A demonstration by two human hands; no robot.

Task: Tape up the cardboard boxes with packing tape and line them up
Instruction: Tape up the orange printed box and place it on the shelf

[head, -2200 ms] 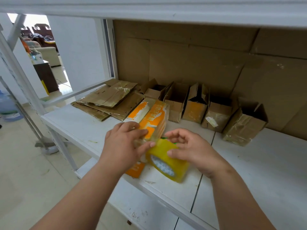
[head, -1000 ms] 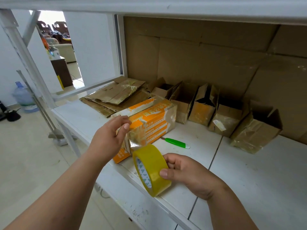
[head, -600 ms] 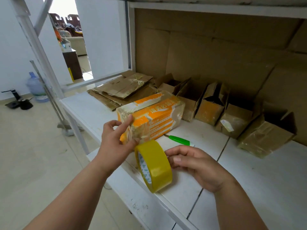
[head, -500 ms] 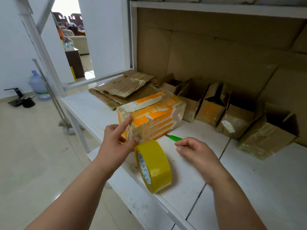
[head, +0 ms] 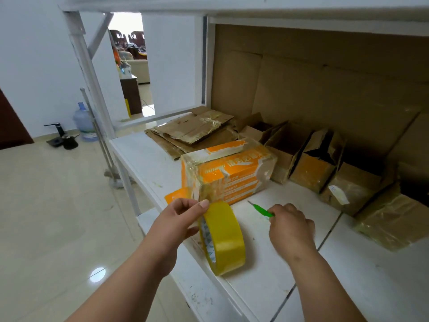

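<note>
Your left hand [head: 178, 219] pinches the top of the yellow tape roll [head: 222, 238], standing on edge at the shelf [head: 267, 282] front. Your right hand [head: 290, 226] curls round the green cutter [head: 261, 209], blade pointing up-left at the orange box [head: 228, 174] just behind the roll. Right hand's nearer the cut.
</note>
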